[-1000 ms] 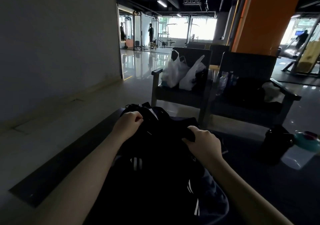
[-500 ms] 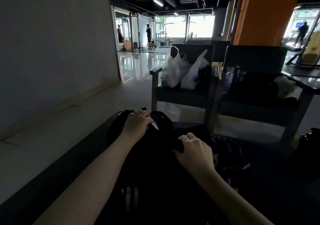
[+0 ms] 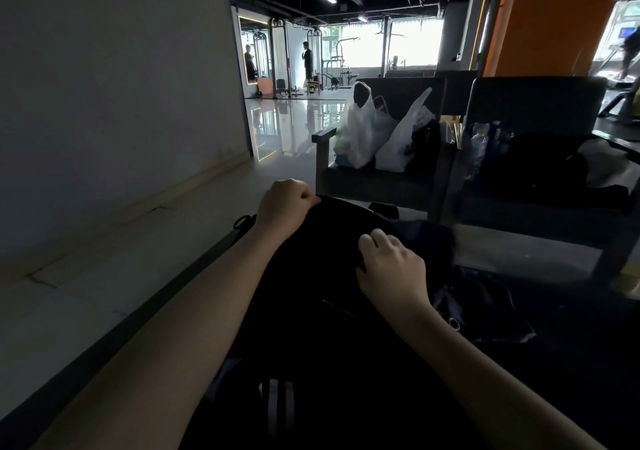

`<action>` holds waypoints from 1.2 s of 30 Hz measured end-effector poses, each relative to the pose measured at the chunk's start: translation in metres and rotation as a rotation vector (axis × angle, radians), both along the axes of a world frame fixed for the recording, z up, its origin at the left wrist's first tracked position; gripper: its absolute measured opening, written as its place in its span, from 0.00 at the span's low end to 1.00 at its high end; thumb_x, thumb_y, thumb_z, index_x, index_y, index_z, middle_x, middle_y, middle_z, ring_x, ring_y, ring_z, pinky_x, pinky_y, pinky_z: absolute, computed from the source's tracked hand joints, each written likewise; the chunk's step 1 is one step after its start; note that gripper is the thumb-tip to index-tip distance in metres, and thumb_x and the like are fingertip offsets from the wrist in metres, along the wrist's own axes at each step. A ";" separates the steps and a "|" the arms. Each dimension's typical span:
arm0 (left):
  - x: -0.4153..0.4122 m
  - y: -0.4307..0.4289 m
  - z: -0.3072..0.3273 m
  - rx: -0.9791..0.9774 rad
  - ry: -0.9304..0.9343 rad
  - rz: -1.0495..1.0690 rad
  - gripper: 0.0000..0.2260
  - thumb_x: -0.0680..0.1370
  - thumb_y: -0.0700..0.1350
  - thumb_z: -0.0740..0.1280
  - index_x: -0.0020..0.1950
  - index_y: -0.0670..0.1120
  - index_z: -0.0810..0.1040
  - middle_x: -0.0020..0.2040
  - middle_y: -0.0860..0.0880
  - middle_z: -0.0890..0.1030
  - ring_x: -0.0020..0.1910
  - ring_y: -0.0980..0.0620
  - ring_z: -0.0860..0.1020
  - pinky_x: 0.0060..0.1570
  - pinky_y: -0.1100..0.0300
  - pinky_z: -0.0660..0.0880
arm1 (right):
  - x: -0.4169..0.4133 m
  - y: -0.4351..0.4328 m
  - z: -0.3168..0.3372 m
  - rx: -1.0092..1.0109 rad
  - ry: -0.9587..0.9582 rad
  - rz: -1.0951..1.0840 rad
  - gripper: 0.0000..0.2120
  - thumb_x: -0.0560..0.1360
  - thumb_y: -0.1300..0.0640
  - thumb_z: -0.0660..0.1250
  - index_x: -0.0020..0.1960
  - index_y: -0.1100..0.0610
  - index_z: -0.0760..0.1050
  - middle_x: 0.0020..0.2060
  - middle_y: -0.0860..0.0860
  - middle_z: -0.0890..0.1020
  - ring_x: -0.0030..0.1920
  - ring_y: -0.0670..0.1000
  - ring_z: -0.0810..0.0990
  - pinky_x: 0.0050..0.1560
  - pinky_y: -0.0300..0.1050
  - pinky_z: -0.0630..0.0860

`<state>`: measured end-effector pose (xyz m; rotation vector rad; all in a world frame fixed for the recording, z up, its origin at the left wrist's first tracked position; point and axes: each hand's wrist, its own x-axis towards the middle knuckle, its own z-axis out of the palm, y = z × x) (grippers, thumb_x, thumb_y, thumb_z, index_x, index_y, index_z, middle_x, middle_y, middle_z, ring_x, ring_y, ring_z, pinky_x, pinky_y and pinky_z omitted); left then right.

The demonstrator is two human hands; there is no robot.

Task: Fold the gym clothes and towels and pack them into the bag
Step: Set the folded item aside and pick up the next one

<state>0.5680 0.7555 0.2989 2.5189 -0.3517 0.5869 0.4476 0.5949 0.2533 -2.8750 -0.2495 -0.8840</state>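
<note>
Black garment [image 3: 329, 276] at centre; below it, dark fabric [image 3: 242, 380] with white stripes; navy cloth [image 3: 485, 307] at right. White plastic bags [image 3: 360, 130] on a dark grey chair [image 3: 381, 186]. Orange pillar [image 3: 540, 19]; grey wall [image 3: 104, 85]; pale glossy floor [image 3: 287, 127].

Honestly nothing was readable anywhere. The dark black fabric [image 3: 304, 311] on the surface only showed plain white stripes, with no letters or numbers.
</note>
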 end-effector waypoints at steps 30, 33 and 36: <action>-0.118 0.032 -0.048 0.311 0.250 -0.118 0.15 0.80 0.48 0.61 0.66 0.46 0.75 0.67 0.50 0.74 0.67 0.52 0.70 0.66 0.55 0.66 | -0.065 0.023 -0.034 -0.076 0.405 0.270 0.16 0.80 0.51 0.55 0.64 0.54 0.72 0.62 0.51 0.76 0.63 0.51 0.73 0.64 0.45 0.66; -0.156 0.035 -0.056 0.279 0.515 -0.176 0.14 0.80 0.53 0.61 0.61 0.50 0.78 0.59 0.51 0.79 0.57 0.53 0.76 0.59 0.55 0.73 | -0.094 0.018 -0.028 -0.096 0.524 0.233 0.21 0.79 0.40 0.53 0.59 0.53 0.75 0.55 0.51 0.80 0.56 0.52 0.77 0.57 0.48 0.69; -0.187 0.038 -0.070 0.282 0.819 -0.243 0.15 0.78 0.57 0.61 0.61 0.55 0.77 0.59 0.51 0.78 0.54 0.54 0.77 0.59 0.55 0.74 | -0.123 0.007 -0.027 -0.107 0.638 0.241 0.27 0.76 0.34 0.55 0.65 0.51 0.71 0.58 0.51 0.78 0.59 0.52 0.76 0.58 0.48 0.70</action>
